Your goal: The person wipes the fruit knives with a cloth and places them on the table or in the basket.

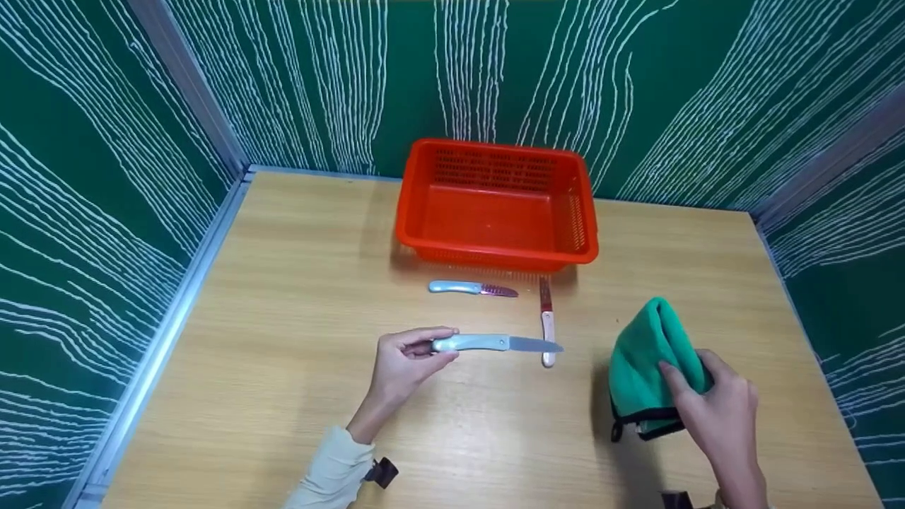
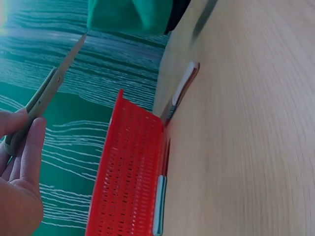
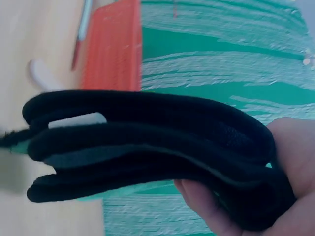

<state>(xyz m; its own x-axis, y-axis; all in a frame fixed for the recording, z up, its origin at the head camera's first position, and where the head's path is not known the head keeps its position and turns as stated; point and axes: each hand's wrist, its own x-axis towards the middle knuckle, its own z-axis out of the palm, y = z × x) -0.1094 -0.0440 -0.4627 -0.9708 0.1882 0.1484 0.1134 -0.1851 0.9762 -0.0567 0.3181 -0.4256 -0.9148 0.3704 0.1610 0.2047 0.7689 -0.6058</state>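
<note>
Green walls streaked with white lines enclose a wooden surface [image 1: 283,283], where a red basket [image 1: 495,252] sits at the far side, probably to leave the nearer part as working room. Just near of it lie a blue knife [image 1: 456,287], roughly parallel to its rim, and a pale knife [image 1: 548,325] pointing away. The left hand [image 1: 406,364] pinches a grey knife [image 1: 481,342] by the handle's butt, raised above the surface, its tip toward the right; that grip seems meant to spare the fingers from the blade. At the right, well apart from the basket, the right hand [image 1: 725,406] grips a green cloth [image 1: 643,360] between thumb and fingers. Its black-edged layers are folded together, which likely makes a thicker pad.
</note>
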